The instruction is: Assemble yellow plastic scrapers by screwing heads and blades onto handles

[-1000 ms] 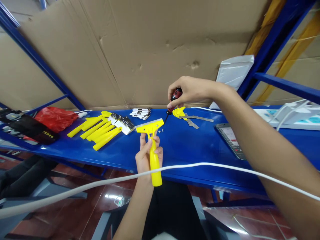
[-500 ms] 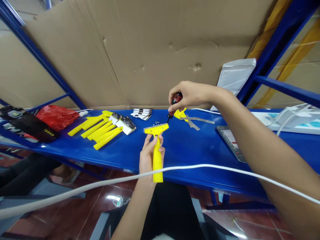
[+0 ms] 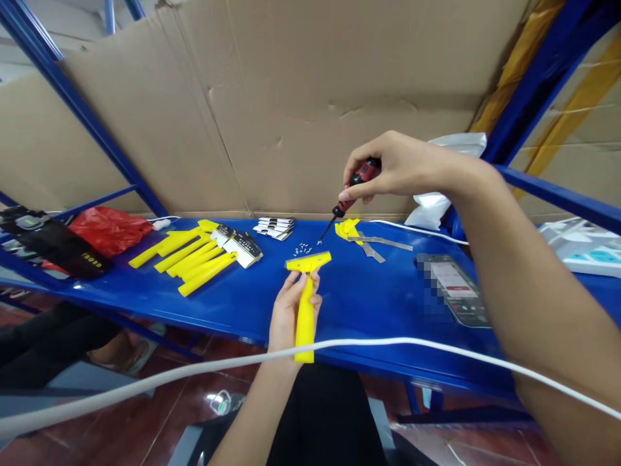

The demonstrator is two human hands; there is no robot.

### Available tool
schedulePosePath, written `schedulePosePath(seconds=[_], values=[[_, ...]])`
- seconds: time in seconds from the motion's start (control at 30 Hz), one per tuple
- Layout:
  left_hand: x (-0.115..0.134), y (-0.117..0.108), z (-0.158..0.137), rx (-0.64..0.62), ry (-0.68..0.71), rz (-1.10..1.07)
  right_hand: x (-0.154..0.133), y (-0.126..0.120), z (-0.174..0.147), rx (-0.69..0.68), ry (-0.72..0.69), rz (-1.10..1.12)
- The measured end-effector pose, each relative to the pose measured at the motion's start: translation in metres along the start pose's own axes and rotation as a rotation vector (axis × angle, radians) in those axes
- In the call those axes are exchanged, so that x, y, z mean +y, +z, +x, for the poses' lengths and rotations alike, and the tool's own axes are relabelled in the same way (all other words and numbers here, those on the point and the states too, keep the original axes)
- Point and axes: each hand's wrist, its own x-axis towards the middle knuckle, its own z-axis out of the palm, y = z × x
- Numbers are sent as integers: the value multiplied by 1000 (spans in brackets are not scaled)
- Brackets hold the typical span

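The left hand gripped the yellow scraper, the worktop beneath its head. Just beyond the scraper lay small screws; a slip of the screwdriver, grasped in the right hand, could have scattered them.

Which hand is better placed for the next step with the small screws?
Probably the right hand: it holds the screwdriver, whose tip points down close to the small screws. The left hand is occupied, gripping the yellow scraper.
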Motion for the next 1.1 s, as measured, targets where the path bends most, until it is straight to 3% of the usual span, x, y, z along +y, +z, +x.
schedulePosePath(seconds=[0.27,0.53,0.77,0.97,1.1], values=[[0,8,-2,158,192,-32,23,21,22,-178,-3,20],[1,10,0,154,170,-11,40,20,29,-194,13,14],[1,4,1,128,217,-8,37,26,30,-115,-24,33],[25,-9,4,216,382,82,49,37,36,-130,6,43],[43,-20,8,165,294,50,49,34,35,-108,14,28]])
